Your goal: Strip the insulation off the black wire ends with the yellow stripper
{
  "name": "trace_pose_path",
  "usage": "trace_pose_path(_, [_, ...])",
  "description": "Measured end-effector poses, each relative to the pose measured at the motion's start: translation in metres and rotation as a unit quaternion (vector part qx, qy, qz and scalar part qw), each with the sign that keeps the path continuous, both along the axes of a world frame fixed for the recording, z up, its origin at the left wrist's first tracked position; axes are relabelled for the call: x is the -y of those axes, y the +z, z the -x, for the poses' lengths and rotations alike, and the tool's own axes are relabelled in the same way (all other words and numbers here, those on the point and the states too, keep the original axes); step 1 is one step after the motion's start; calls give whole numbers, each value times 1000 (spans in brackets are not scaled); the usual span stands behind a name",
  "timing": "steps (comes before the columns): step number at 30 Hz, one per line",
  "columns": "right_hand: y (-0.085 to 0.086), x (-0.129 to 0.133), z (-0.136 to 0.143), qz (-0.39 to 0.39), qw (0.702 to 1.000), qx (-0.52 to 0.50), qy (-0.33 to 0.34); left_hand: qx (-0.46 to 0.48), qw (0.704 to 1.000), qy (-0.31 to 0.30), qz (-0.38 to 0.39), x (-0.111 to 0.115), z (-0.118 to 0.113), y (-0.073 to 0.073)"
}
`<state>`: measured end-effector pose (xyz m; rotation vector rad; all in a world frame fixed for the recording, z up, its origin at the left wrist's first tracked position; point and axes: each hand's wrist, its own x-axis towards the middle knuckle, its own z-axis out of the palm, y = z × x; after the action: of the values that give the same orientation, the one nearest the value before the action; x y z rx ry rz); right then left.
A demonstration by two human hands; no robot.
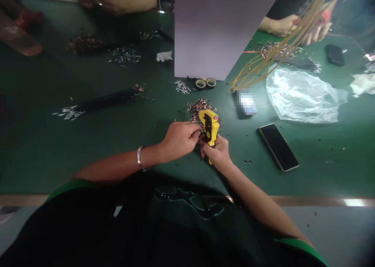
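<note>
My right hand point(218, 152) is wrapped round the handles of a yellow and black wire stripper point(213, 128), its head pointing away from me. My left hand point(183, 140) is closed in a pinch right beside the tool's jaws. What sits between those fingertips is too small to make out. Just beyond the tool lies a heap of short copper-coloured wire ends point(199, 106), partly hidden by the stripper. A small pile of silvery terminals point(182, 86) lies farther back, beside two rolls of black tape point(205, 83).
A bundle of black wires point(108, 99) lies at left. A grey panel point(211, 32) stands at the back. To the right are a phone point(279, 146), a clear plastic bag point(304, 95) and yellow wires point(260, 68). Co-workers' hands point(313, 31) work across the green table point(117, 142).
</note>
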<state>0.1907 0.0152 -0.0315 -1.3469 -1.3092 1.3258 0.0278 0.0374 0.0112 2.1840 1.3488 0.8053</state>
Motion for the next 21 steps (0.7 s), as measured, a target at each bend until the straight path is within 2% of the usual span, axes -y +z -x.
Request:
trace_pose_path(6, [6,-1,-8,43,996,-80,9,49,997,27,49,-9,8,5])
trace_pose_path(11, [11,-1,-24,65,985,-144,64,92,993,49,61,-20,18,10])
trace_pose_path(15, [14,-3,-30,90,978,-164,93,103,991,47,74,-28,27,12])
trace_pose_path(21, [17,-4,-32,90,976,-153,127,125,986,30,101,-32,29,5])
